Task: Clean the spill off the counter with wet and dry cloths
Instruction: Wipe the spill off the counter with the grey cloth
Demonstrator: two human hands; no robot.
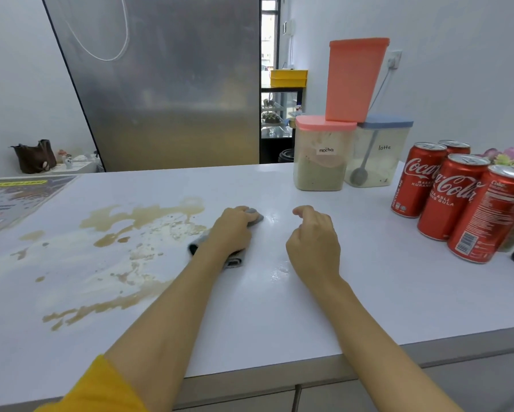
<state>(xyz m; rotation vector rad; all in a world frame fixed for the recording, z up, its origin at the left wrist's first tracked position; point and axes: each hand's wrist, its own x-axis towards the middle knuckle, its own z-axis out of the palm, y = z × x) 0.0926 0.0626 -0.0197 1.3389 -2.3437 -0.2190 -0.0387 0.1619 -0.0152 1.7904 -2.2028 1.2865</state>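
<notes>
Clearly the wet wipe is in hand, with most of the mess not yet lifted. At the far left a printed sheet lies flat on the white, glossy counter. Next comes the spill: thin brown liquid in ragged pools, with pale gritty patches in between. At its right edge the left hand presses down on a bunched grey cloth, fingers curled over it. Just beside, the right hand hovers loosely curled, holding nothing. Likely next: a firm sweep leftward through the pools. Further right stand 2 clear tubs and 4 red cans.
</notes>
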